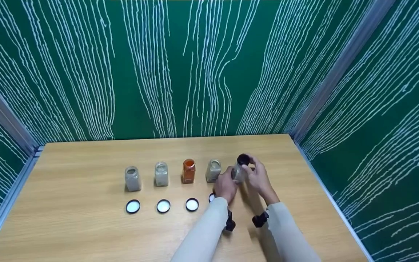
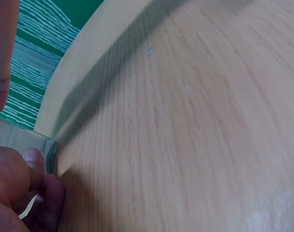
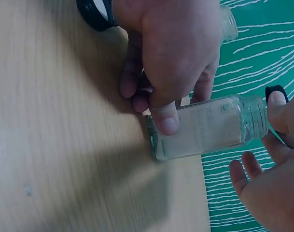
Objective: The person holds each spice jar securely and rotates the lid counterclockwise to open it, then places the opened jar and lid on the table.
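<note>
In the head view my left hand (image 1: 226,185) grips the lower part of a clear glass jar (image 1: 239,174) at the right end of a row. The right wrist view shows that jar (image 3: 209,126) upright on the table, pale inside, with the left thumb pressed on its side. My right hand (image 1: 261,179) pinches a black lid (image 1: 243,159) at the jar's mouth. Glass threads show beside the lid's tilted edge (image 3: 276,90) in the right wrist view. In the left wrist view only the jar's lower corner (image 2: 26,138) shows past the left fingers.
Left of the hands stand several lidless jars, among them an orange-filled one (image 1: 188,171) and a pale one (image 1: 214,170). Several black-rimmed lids (image 1: 163,206) lie white side up before them, one partly hidden by the left wrist. Green, white-streaked panels (image 1: 202,72) surround the wooden table (image 1: 86,233).
</note>
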The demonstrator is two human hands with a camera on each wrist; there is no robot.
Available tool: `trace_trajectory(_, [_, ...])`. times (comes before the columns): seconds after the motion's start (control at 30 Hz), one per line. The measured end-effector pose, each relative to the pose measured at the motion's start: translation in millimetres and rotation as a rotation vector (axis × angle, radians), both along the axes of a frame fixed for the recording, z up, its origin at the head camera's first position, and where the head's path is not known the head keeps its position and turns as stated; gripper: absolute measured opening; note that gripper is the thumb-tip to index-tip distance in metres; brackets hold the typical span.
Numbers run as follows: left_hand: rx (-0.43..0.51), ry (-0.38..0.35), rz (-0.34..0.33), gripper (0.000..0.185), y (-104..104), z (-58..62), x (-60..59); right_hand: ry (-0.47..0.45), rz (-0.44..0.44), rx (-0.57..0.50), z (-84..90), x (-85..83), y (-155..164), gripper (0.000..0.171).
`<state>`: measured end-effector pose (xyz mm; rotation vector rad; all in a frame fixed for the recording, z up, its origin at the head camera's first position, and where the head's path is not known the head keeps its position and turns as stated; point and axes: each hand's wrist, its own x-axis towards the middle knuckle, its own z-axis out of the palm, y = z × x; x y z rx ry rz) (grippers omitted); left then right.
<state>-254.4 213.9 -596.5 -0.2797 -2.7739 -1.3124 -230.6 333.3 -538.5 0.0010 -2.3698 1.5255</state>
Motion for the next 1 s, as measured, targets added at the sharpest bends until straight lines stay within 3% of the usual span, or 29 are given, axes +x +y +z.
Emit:
trace_trajectory(0.33, [0.012, 0.003, -0.007, 0.045, 0, -1.2, -1.7, -0.002, -0.01, 0.005, -0.1, 0.9, 0, 0.039])
trace_trajectory(0.5, [0.007, 0.007, -0.007, 0.044, 0, -1.1, -2.0, -0.025, -0.068, 0.009, 3.2, 2.5, -1, 0.042])
trace_trajectory(0.77, [-0.012, 0.036, 0.003, 0.043, 0, 0.0, -1.4, 0.039, -0.105, -0.016, 7.1, 4.3, 0, 0.04])
trace_trajectory(1.0, [-0.003, 0.037, 0.028, 0.041, -1, 1.4, 2.2, 0.032, -0.114, -0.037, 18.8, 13.8, -9, 0.038])
